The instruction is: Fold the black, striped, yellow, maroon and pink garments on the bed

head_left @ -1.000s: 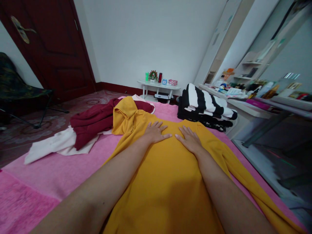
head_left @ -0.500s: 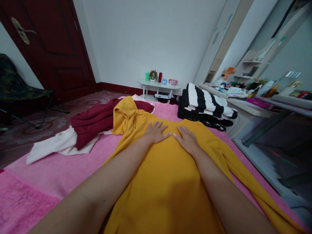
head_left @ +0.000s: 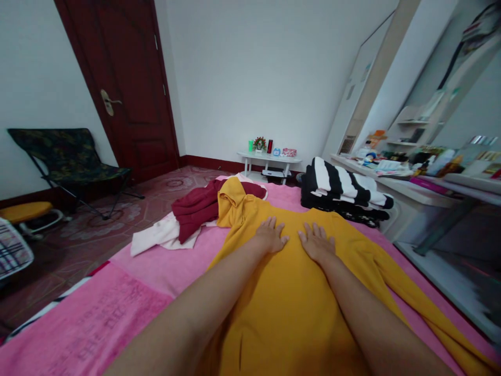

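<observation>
Head view, left hand (head_left: 271, 236), right hand (head_left: 318, 241) flat atop yellow shirt (head_left: 289, 308), grip splayed, empty

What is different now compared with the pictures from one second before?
Only the view moved: the head turned left and lifted, so the folding chair shows more fully. The left hand and right hand stay flat, side by side, on the yellow garment; nothing was grasped or released. The maroon garment and the striped stack lie as before.
</observation>
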A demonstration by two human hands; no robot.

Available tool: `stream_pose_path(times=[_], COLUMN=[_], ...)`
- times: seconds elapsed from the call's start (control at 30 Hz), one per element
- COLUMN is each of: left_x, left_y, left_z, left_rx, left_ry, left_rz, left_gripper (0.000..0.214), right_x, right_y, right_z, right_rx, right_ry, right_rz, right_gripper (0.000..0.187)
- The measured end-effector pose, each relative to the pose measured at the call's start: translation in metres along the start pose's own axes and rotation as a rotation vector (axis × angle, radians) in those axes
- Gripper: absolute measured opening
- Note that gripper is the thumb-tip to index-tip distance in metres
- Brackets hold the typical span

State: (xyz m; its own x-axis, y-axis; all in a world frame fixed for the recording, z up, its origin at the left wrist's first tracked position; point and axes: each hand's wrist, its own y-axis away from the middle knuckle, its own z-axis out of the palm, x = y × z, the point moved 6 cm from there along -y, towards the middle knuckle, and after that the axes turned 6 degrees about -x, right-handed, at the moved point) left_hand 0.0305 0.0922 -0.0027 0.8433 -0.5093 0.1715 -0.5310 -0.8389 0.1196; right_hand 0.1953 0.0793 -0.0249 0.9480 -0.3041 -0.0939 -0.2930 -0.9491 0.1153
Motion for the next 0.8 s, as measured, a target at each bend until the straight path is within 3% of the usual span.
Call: stream_pose_path(times=[0.07, 0.13, 0.23, 0.37, 0.43, 0.5, 0.67, 0.8], left_x=[-0.004, -0.02, -0.062, -0.12, -0.138, -0.152, -0.178, -0.208], left_y=[0.017, 0.033, 0.053, 0.072, 0.073, 0.07, 0.056, 0.061], left_z=[-0.013, -0.034, -0.076, -0.115, -0.118, -0.115, -0.112, -0.133], left_rx=[-0.05, -0.036, 0.136, 0.369, 0.404, 0.419, 0.55, 0.747], left_ry=[-0.016, -0.028, -0.055, -0.078, -0.05, 0.016, 0.304, 0.657], left_rz=[0.041, 0.031, -0.1, -0.276, -0.325, -0.368, -0.49, -0.581], left_gripper=[0.065, 0.047, 0.032, 0.055, 0.075, 0.08, 0.025, 0.02], right_x=[0.001, 0.003, 0.004, 0.005, 0.005, 0.005, 0.006, 0.005], right_y=[0.012, 0.023, 0.036, 0.042, 0.043, 0.042, 0.042, 0.046], right_z=[0.002, 0.004, 0.005, 0.004, 0.004, 0.004, 0.005, -0.002], right_rx=[0.009, 0.028, 0.058, 0.087, 0.097, 0.109, 0.126, 0.22], right_ry=[0.003, 0.011, 0.019, 0.016, 0.012, 0.007, -0.004, -0.032], right_rz=[-0.018, -0.041, -0.052, -0.044, -0.045, -0.055, -0.074, -0.107], right_gripper=[0.063, 0.065, 0.067, 0.067, 0.067, 0.066, 0.065, 0.059])
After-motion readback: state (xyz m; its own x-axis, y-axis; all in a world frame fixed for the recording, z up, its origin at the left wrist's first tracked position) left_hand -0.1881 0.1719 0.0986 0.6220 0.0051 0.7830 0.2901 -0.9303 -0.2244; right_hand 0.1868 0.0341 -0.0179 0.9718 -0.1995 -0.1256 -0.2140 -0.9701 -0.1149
